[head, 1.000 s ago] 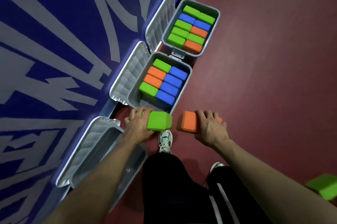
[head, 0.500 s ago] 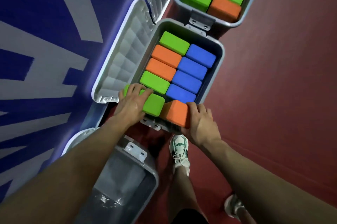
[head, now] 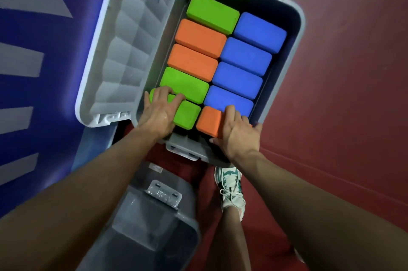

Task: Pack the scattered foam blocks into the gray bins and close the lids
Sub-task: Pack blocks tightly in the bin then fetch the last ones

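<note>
Left hand [head: 157,114]: fingers [head: 174,97] spread and curled over the top of a green block [head: 185,115], gripping it from above. Right hand [head: 237,131]: fingers clamped over an orange block [head: 209,121], thumb on its near edge. We note both blocks sit at the near end of the open gray bin [head: 295,34], side by side, partly in and close to level with the packed rows. We judge the top-down grips serve to press each block into the last free slot of its row.

Beyond the hands: the left row reads green, orange, orange, green; the right row is four blue blocks [head: 245,57], all touching. The lid [head: 119,54] stands open to the left, against the blue wall. A second gray bin [head: 154,226] lies nearer us with no blocks visible inside. A sneaker [head: 230,189] stands on the red floor [head: 342,94].

Remaining, by our judgement: seat both blocks, then close the lid.
</note>
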A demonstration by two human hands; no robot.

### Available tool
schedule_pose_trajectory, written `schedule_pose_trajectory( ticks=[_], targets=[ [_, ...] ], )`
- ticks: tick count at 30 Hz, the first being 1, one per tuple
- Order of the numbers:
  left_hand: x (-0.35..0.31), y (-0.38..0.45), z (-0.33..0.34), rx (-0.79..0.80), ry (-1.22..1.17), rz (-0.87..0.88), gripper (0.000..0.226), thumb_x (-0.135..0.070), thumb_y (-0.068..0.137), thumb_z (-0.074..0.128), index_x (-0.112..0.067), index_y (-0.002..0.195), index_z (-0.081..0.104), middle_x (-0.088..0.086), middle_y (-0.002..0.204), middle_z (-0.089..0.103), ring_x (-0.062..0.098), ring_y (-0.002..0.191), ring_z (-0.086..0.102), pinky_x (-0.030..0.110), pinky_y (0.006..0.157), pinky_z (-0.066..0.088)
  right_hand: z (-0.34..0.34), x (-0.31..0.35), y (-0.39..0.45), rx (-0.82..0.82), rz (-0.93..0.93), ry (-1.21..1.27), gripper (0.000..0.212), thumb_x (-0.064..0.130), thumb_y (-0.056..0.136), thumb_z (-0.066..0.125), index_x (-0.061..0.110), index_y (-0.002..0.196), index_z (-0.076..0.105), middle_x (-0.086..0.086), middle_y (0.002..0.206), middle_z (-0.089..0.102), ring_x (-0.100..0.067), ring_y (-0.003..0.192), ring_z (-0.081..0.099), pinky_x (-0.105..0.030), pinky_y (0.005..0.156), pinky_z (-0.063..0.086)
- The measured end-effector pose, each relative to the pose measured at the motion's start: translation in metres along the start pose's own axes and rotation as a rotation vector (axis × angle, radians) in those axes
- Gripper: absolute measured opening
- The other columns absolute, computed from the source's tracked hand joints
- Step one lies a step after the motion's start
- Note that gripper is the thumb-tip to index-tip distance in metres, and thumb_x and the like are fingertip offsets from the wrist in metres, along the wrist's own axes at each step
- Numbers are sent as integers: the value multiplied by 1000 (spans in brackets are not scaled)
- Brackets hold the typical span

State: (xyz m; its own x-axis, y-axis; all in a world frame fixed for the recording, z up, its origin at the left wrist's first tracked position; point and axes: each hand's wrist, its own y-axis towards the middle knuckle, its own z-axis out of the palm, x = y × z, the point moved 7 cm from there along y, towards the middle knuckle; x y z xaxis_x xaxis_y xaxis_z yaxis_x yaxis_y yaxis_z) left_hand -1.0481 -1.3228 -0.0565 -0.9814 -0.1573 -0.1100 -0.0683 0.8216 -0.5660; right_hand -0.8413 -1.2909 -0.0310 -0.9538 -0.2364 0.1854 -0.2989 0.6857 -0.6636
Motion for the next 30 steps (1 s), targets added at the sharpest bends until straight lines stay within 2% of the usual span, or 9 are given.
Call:
schedule_pose_trajectory(
  ticks=[5,9,11,14,17,20,24,27,30],
  targets=[
    [2,21,2,23,130,7,88,-21,58,86,-23,132,39,16,126,33,37,119,33,68,110,26,22,8,28,-60,-62,-163,85,54,65,85,19,126,37,-8,125,48,-35,110,48,-56,88,41],
    [-6,27,6,21,227,51,89,-33,54,88,-22,127,39,14,119,35,33,110,37,57,97,32,32,3,35,-77,-58,-189,82,53,60,88,20,119,42,-11,124,38,-34,107,41,-54,86,41],
    [-10,29,3,-20,276,65,88,-33,52,87,-19,124,40,13,115,36,32,104,38,53,92,33,29,2,36,-96,-73,-190,81,60,62,84,19,119,44,-13,124,36,-33,108,40,-54,87,39],
    [-14,27,6,-27,298,79,76,-19,54,83,-16,117,40,13,106,38,31,94,41,45,81,36,32,1,35,-34,-79,-140,77,61,69,80,19,122,42,-11,118,44,-31,102,51,-48,85,39],
    [-17,24,15,114,173,31,74,-21,63,91,-12,114,38,13,107,43,35,85,55,42,65,41,35,-3,35,74,-59,-6,59,39,86,75,16,126,39,-11,119,46,-32,94,63,-41,70,39],
    [-19,22,16,197,-7,-48,62,-12,74,85,-11,115,38,15,112,40,40,83,57,46,67,50,30,-6,33,138,-54,62,42,9,95,54,10,133,38,-16,130,42,-37,94,65,-39,64,38],
    [-26,14,11,255,-30,-95,48,-7,78,71,-8,115,40,16,116,39,39,94,56,45,78,48,26,-12,31,356,-85,246,48,14,91,55,10,137,40,-16,136,39,-40,114,57,-44,89,46],
    [-41,9,15,400,92,-73,61,-26,81,72,0,124,38,16,119,38,31,102,45,40,90,48,20,-22,27,468,-119,361,52,21,93,54,15,145,43,-16,143,44,-37,126,52,-35,95,44],
    [-42,9,19,477,123,-195,71,-41,88,67,2,132,33,17,129,34,33,119,43,37,103,42,11,-31,12,458,-136,504,58,26,101,48,23,156,32,-8,155,44,-29,139,44,-30,112,34]
  ],
)
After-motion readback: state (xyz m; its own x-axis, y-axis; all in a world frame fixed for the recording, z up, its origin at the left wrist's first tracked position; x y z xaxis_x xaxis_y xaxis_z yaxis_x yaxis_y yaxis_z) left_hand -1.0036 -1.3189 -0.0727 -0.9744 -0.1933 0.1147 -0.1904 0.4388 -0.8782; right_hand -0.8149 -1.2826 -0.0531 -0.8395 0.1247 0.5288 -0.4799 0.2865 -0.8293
